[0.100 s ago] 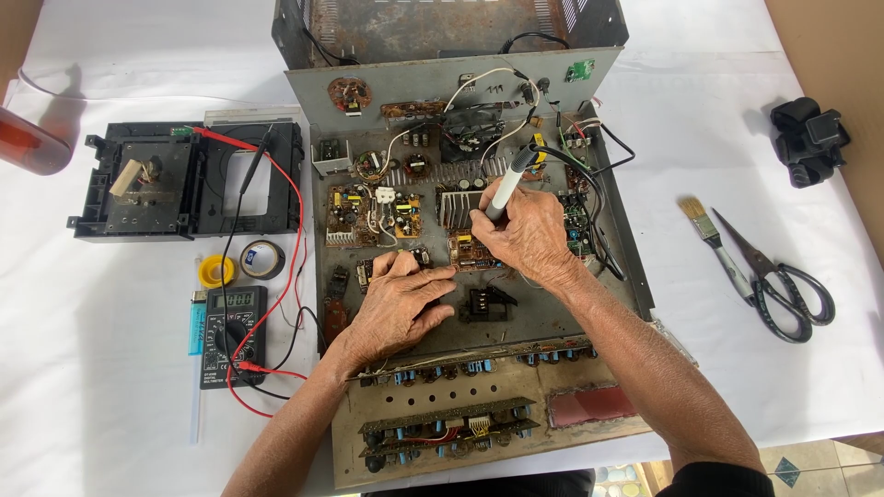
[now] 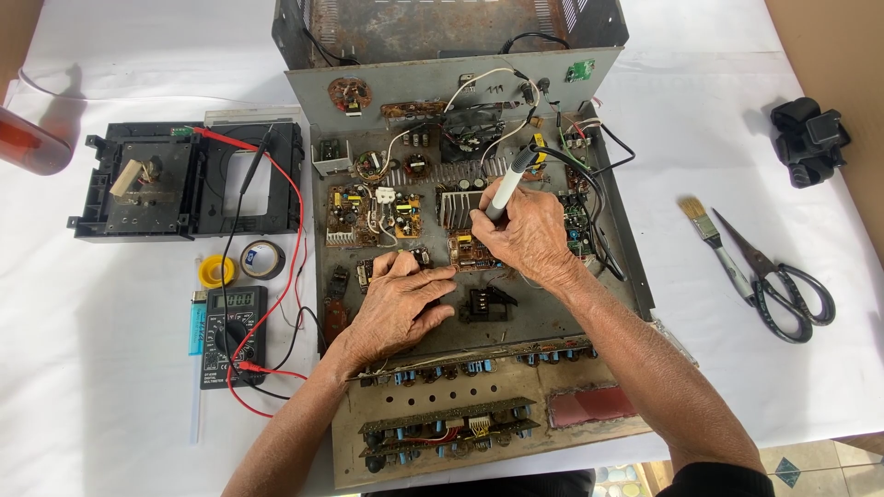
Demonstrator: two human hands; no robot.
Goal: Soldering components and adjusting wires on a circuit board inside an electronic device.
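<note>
An opened grey metal chassis [image 2: 552, 308] full of circuit boards lies in the middle of the white table. My right hand [image 2: 527, 232] is closed around a pen-shaped tool with a white and grey handle [image 2: 509, 183], its tip pointing down at a small orange board [image 2: 468, 250]. My left hand [image 2: 398, 302] rests palm down on the chassis floor beside that board, fingers spread over small components. A black part [image 2: 486, 304] sits just right of my left fingers. Black cables [image 2: 599, 198] run past my right hand.
Left of the chassis lie a black disc-drive tray [image 2: 189, 179], a multimeter [image 2: 234, 333] with red and black leads, a yellow roll [image 2: 217, 271], a black tape roll [image 2: 262, 260] and a blue lighter [image 2: 197, 320]. To the right: brush [image 2: 714, 239], scissors [image 2: 778, 281], black object [image 2: 810, 140].
</note>
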